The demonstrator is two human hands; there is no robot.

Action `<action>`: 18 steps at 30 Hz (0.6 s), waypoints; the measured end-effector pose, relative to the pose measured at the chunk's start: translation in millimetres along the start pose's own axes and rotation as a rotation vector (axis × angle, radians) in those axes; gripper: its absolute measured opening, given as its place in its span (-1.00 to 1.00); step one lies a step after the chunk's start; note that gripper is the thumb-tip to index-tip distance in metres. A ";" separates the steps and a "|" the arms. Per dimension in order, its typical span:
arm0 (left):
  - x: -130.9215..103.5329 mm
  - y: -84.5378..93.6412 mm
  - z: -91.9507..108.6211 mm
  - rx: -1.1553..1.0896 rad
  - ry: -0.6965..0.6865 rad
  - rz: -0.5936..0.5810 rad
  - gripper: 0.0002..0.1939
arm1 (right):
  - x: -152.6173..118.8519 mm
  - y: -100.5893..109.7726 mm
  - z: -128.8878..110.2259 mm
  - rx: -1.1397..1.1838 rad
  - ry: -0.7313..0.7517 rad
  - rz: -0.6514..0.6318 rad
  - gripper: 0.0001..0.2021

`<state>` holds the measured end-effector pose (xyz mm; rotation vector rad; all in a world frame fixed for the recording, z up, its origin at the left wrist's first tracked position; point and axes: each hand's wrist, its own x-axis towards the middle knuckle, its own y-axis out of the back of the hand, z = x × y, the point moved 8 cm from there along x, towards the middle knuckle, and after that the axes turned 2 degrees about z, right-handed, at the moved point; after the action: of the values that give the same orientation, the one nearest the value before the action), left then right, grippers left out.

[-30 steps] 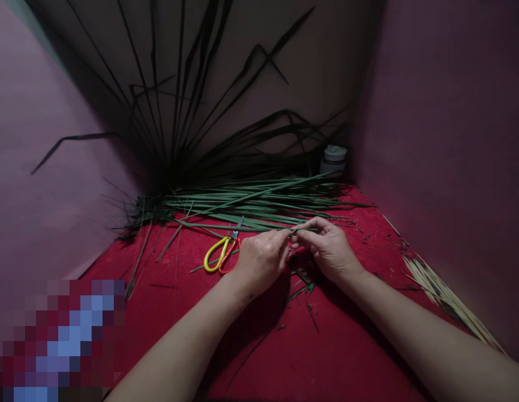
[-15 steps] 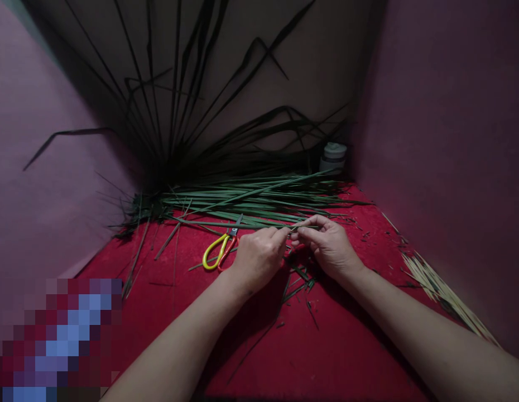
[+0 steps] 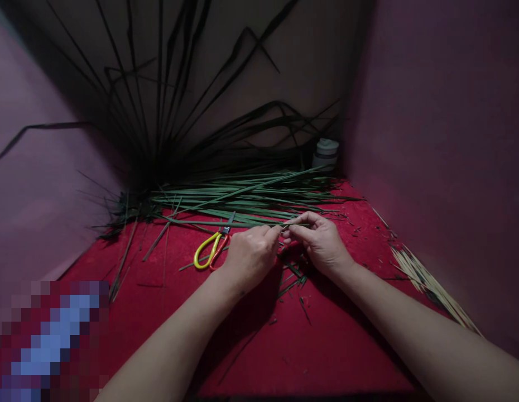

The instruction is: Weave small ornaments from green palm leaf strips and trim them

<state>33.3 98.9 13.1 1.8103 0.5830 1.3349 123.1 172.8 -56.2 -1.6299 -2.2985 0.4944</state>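
Green leaf strip (image 3: 192,223), slender, at the fingertips of both hands, with long axis running side to side across the direction of the forearms. Longer length to the left, beyond the left hand (image 3: 251,254); short end to the right, among the fingers of the right hand (image 3: 326,243). Both hands at the strip, neither clearly nearer; middle portion hidden behind the left knuckles, with continuity through the grasp only apparent. Left fingers narrow, pinching the strip; right thumb and forefinger likewise close together about the short end, exact contact too small to tell.

To the outer side of the left hand, just beside it: scissors (image 3: 226,229), blades pointing away from the body and reaching to the strip's line, hence the tightest side for sideways travel. Beyond the fingertips, near: pile of green leaves (image 3: 243,195), roughly parallel to the strip. Below the fingers: dark clippings (image 3: 300,277). Well apart on the right: pale sticks (image 3: 435,290), alongside the wall (image 3: 431,139). Broadest room for movement, as judged here: toward the body, over red cloth (image 3: 335,346).
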 end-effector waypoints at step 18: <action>-1.3 -7.4 2.0 -0.121 0.136 -0.167 -0.74 | -10.8 0.9 -4.6 -0.140 0.019 0.079 -0.76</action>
<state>35.4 101.5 6.1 1.5478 0.6955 1.3560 129.4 163.3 -52.7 -1.7883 -2.3090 0.3399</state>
